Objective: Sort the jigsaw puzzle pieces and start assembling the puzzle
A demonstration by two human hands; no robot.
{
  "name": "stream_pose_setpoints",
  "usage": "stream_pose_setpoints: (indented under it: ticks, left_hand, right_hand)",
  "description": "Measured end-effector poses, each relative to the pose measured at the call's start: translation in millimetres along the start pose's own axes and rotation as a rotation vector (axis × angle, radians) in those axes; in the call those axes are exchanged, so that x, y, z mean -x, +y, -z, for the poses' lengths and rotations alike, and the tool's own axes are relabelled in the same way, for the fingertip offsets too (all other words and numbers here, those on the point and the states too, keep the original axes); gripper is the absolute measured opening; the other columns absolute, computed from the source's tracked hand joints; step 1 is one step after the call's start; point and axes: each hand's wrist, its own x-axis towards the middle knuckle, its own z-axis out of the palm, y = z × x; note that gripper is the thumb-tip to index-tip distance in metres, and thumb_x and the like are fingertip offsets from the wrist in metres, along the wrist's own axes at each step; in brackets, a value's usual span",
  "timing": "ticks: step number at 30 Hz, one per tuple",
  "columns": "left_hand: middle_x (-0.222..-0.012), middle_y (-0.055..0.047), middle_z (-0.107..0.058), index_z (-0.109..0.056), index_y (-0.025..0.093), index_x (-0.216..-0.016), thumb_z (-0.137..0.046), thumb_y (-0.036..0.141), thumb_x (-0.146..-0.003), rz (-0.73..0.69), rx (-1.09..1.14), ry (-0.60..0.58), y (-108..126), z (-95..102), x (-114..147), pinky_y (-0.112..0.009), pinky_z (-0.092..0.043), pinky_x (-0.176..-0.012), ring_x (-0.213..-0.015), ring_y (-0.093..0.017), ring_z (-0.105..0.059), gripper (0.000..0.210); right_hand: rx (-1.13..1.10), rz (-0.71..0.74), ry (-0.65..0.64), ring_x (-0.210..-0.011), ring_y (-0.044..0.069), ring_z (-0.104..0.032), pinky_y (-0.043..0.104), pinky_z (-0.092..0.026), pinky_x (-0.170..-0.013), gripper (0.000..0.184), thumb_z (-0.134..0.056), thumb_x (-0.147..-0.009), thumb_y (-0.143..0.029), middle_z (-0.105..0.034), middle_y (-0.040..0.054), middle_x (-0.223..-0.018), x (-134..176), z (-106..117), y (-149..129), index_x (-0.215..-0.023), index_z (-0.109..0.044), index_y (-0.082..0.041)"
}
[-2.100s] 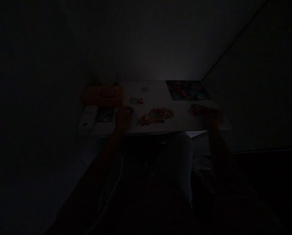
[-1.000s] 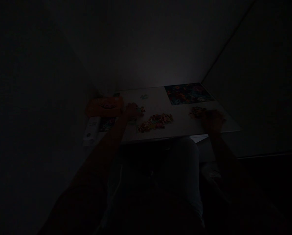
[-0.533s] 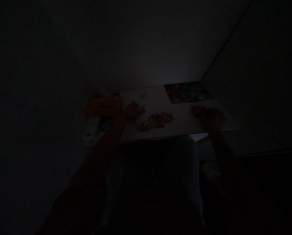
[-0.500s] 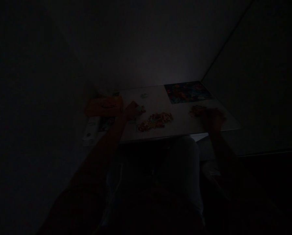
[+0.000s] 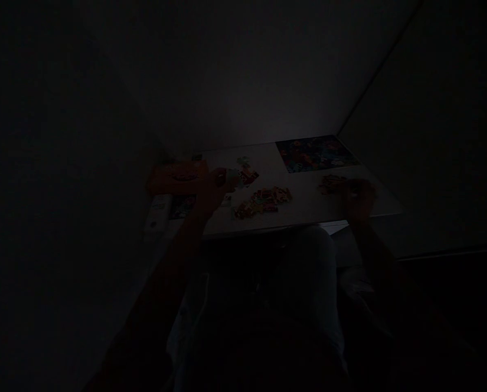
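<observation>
The scene is very dark. My left hand is closed on joined jigsaw puzzle pieces, pale near the fingers and reddish at the far end. Just beyond them lies a small pale green cluster of pieces. A larger spread of loose puzzle pieces covers the table's front middle. On the right, my right hand is at the edge of another pile of pieces. Its fingers are curled with the tips together, and darkness hides what is between them.
An orange box stands at the table's left end, with a white object and a dark printed sheet in front. A colourful picture sheet lies at the back right of the white table. A wall rises behind.
The joined pieces at my left hand now show more of their surface and reach further right. My right hand stays by its pile, its fingers lifted a little. The view has shifted slightly.
</observation>
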Motion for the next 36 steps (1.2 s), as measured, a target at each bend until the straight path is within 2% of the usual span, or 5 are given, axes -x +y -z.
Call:
stream_pose_setpoints:
  ticks: [6,11,19,27,36]
  left_hand:
    - [-0.107,-0.009,-0.080,-0.067,0.021,-0.112,-0.095,0.060,-0.092,0.003,0.061,-0.048,17.0,-23.9,32.1,-0.033,-0.063,-0.085,-0.099,-0.023,-0.078,0.052]
    - [-0.109,-0.009,-0.080,-0.069,0.021,-0.114,-0.093,0.065,-0.088,-0.025,0.080,-0.087,7.5,-32.1,43.3,-0.032,-0.064,-0.083,-0.098,-0.022,-0.078,0.057]
    - [-0.119,-0.011,-0.080,-0.077,0.020,-0.116,-0.091,0.066,-0.086,0.122,0.183,0.149,-34.4,-15.0,50.3,-0.037,-0.070,-0.093,-0.107,-0.025,-0.078,0.057]
    - [-0.137,-0.014,-0.080,-0.078,0.020,-0.126,-0.092,0.063,-0.086,0.129,0.250,0.210,-39.3,3.0,58.7,-0.040,-0.072,-0.094,-0.124,-0.031,-0.079,0.060]
    - [-0.120,-0.010,-0.074,-0.082,0.019,-0.127,-0.090,0.037,-0.092,0.074,0.101,0.197,-38.9,12.2,48.5,-0.032,-0.070,-0.080,-0.096,-0.019,-0.077,0.040]
  right_hand:
    - [-0.566,0.296,-0.410,-0.107,0.029,-0.078,0.045,-0.063,-0.096,0.039,-0.068,-0.110,-0.067,-0.085,0.0084,-0.116,53.3,2.3,-113.2,-0.115,-0.082,-0.031]
    - [-0.785,0.271,-0.546,-0.082,0.025,-0.066,0.041,-0.057,-0.078,0.062,-0.075,-0.097,-0.094,-0.077,0.0030,-0.088,72.9,14.2,-182.0,-0.090,-0.078,-0.032]
    - [-0.860,0.128,-0.419,-0.081,0.025,-0.061,0.042,-0.053,-0.078,0.068,-0.076,-0.091,-0.099,-0.067,0.0015,-0.078,58.4,12.2,-170.8,-0.082,-0.066,-0.032]
    - [-0.759,0.092,-0.624,-0.088,0.028,-0.072,0.043,-0.061,-0.074,0.072,-0.074,-0.088,-0.103,-0.079,0.0050,-0.095,62.0,-55.0,-161.3,-0.092,-0.072,-0.031]
    - [-0.354,0.231,-0.549,-0.102,0.033,-0.081,0.050,-0.060,-0.099,0.032,-0.072,-0.104,-0.058,-0.087,0.0119,-0.110,41.3,-85.2,-137.1,-0.103,-0.079,-0.027]
